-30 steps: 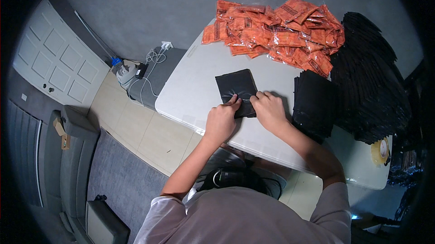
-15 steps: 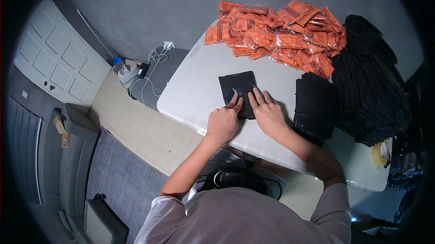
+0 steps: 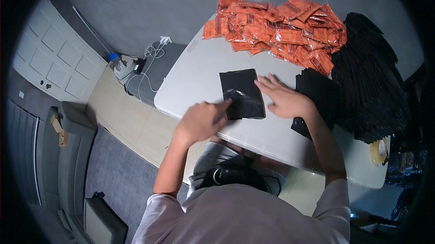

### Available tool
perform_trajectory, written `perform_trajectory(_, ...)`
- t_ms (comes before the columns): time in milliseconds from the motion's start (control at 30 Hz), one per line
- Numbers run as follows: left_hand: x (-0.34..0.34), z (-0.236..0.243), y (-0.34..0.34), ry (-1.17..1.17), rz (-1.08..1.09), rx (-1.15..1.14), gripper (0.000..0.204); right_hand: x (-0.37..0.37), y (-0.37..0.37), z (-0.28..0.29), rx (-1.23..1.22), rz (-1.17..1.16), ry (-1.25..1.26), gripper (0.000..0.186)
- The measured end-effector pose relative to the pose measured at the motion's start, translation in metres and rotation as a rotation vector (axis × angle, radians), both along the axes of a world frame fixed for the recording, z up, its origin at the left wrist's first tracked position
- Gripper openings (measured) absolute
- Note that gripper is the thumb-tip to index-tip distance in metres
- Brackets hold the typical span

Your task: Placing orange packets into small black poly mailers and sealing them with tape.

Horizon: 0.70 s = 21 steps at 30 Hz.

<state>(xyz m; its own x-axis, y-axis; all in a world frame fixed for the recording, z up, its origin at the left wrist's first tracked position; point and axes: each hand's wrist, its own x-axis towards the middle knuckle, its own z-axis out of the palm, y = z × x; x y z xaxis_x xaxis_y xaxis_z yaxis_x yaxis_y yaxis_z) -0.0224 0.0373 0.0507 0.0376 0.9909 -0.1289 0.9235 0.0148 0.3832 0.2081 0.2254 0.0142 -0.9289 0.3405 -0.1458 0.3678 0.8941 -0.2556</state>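
A flat black plastic packet, its surface shiny and creased, lies on the white table in front of me. My left hand is at the packet's near left side, index finger stretched toward its edge and the other fingers loosely bent and slightly blurred. Whether that fingertip touches the plastic I cannot tell. Over the packet's right edge is my right hand, palm down with fingers spread and nothing gripped. A stack of similar black plastic packets sits just beyond my right wrist, partly hidden by the forearm.
Orange items in clear bags are heaped along the table's far side. A large fanned pile of black plastic bags covers the right end, with a roll of yellowish tape near the corner. Left of the table, cables lie on a grey bench.
Both hands have moved off the packet's middle: the left went left and nearer to me, the right went right and outward. More of the packet now shows.
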Motion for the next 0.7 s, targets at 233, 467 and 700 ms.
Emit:
perform_trajectory(233,-0.014,-0.091,0.085,0.322,0.065,0.509,0.060,-0.094,0.006,-0.076,0.252,-0.138,0.402,0.054)
perform_trajectory(467,-0.023,-0.119,0.077,0.137,-0.020,0.463,0.060,-0.088,-0.002,-0.085,0.261,-0.179,0.382,0.061)
perform_trajectory(700,-0.025,-0.113,0.079,0.278,-0.067,0.323,0.061,-0.091,-0.005,-0.086,0.329,-0.171,0.331,0.063)
